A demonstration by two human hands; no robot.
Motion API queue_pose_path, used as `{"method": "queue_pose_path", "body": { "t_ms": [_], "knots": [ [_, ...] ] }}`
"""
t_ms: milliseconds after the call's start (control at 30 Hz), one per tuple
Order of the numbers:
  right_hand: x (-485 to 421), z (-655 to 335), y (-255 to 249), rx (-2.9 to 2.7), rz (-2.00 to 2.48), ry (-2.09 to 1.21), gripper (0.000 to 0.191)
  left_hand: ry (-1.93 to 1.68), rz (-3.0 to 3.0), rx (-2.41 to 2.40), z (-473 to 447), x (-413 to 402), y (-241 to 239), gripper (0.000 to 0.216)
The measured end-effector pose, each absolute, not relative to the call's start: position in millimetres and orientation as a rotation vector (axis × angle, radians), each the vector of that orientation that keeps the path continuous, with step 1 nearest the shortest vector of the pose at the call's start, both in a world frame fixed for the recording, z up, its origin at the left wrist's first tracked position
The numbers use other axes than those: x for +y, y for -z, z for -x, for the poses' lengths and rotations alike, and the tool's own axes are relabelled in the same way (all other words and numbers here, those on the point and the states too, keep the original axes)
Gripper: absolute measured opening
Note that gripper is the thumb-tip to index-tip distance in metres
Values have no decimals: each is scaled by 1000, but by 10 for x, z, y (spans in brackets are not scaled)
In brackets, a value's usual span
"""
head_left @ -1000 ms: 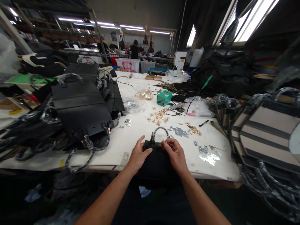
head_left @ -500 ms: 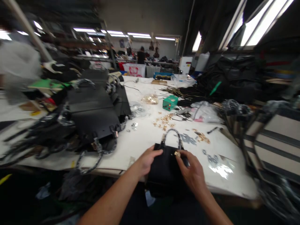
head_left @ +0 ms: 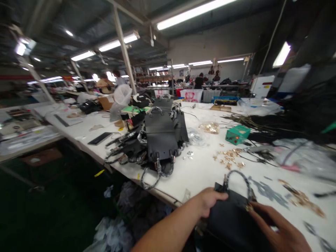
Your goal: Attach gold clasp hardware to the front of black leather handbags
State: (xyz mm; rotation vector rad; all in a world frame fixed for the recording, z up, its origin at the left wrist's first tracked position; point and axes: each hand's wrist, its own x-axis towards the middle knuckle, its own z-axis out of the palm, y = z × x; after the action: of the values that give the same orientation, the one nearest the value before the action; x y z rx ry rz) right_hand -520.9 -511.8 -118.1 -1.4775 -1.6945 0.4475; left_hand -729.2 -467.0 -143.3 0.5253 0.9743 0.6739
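Observation:
A small black handbag (head_left: pixel 233 217) with a looped, plastic-wrapped handle (head_left: pixel 237 172) is at the near edge of the table. My left hand (head_left: pixel 210 202) grips its upper left side, thumb lying over the front. At the upper right of the bag's front, my right hand (head_left: pixel 278 224) has thumb and fingers closed on a small gold metal piece (head_left: pixel 248 208), which rests against the bag. Whether it is fastened there I cannot tell. Loose gold fittings (head_left: pixel 228 157) lie on the table beyond the bag, with grey flat strips (head_left: pixel 269 190) to its right.
Black bag pieces with wrapped handles (head_left: pixel 161 136) are piled on the white table (head_left: pixel 181 189) to the left. A green box (head_left: pixel 237 134) with a lit red light stands further back. Clear plastic bags (head_left: pixel 301 154) lie at right. People (head_left: pixel 198 82) are in the background.
The view has swung left, so the bag and both hands appear further right and lower. Both hands keep their hold on the bag and the gold piece.

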Motion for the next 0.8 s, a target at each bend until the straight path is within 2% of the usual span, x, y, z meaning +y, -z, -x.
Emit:
{"method": "queue_pose_path", "body": {
  "t_ms": [67,300,667,800],
  "knots": [
    [-5127,5169,1052,-1736,1527,-535,30,-653,-504,907,7331,-4708,1341,19],
    [-4957,5038,916,-1818,1556,-668,20,-589,-474,728,7402,-4543,1416,31],
    [-4883,5087,1015,-1961,1499,-554,22,-541,-386,676,7408,-4492,1457,32],
    [-4854,5094,1043,-1934,1512,-606,21,-545,-388,682,7405,-4477,1465,30]
  ]
}}
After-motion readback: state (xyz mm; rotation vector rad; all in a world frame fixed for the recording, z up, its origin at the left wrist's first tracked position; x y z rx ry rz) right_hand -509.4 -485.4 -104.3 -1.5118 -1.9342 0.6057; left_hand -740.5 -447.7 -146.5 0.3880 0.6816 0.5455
